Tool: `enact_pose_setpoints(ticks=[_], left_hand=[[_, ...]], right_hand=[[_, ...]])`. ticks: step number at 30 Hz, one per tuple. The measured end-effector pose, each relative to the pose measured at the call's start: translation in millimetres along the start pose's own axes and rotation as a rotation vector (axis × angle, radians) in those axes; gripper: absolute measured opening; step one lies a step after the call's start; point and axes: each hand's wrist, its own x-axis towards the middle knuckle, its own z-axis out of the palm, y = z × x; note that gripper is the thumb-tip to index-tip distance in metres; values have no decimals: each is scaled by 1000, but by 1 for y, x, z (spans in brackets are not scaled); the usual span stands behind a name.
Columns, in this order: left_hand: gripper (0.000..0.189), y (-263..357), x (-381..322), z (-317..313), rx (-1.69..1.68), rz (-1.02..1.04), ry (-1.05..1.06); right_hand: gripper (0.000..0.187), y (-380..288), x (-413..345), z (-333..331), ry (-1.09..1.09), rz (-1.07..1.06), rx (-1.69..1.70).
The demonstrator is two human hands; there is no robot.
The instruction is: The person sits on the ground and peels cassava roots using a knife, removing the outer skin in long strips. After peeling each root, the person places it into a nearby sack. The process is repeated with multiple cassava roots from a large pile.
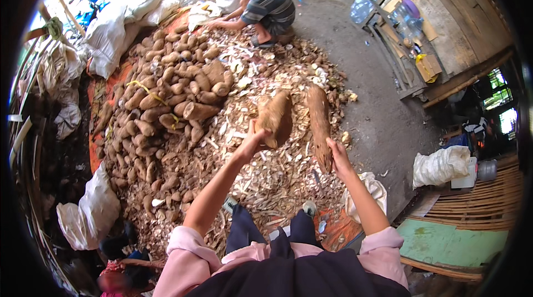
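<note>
My left hand [251, 141] grips a thick, brown cassava root [275, 118], held up in front of me. A longer, narrower cassava root [320, 126] stands nearly upright in my right hand [340, 158], gripped near its lower end. The two roots are apart from each other. Below them spreads a layer of pale and brown peelings [266, 176]. To the left rises a large heap of unpeeled cassava roots [166, 93], with a yellow strip [148, 92] lying across some of them.
A co-worker [268, 5] squats at the heap's far side. Another person [125, 272] is at lower left. White sacks [98, 205] lie along the left. At right stand a wooden table [458, 22] and a green-topped bench [454, 243]. An orange tarp [339, 226] shows beneath the peelings.
</note>
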Motion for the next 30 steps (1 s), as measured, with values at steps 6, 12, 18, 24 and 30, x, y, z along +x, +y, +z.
enact_pose_setpoints(ticks=[6,12,18,24,30], left_hand=[[59,-66,38,103,260,-2,-57],[61,-174,86,192,93,0,-6],[63,-265,108,232,-54,-168,183],[50,-318,118,188,-46,-345,429],[54,-346,137,161,84,-393,500]], right_hand=[[36,34,-22,-124,151,-43,-17],[41,75,-27,-288,127,-251,-261],[51,136,-30,-412,188,-96,-336],[51,214,3,-453,241,-3,-261],[37,266,31,-427,286,186,-31]])
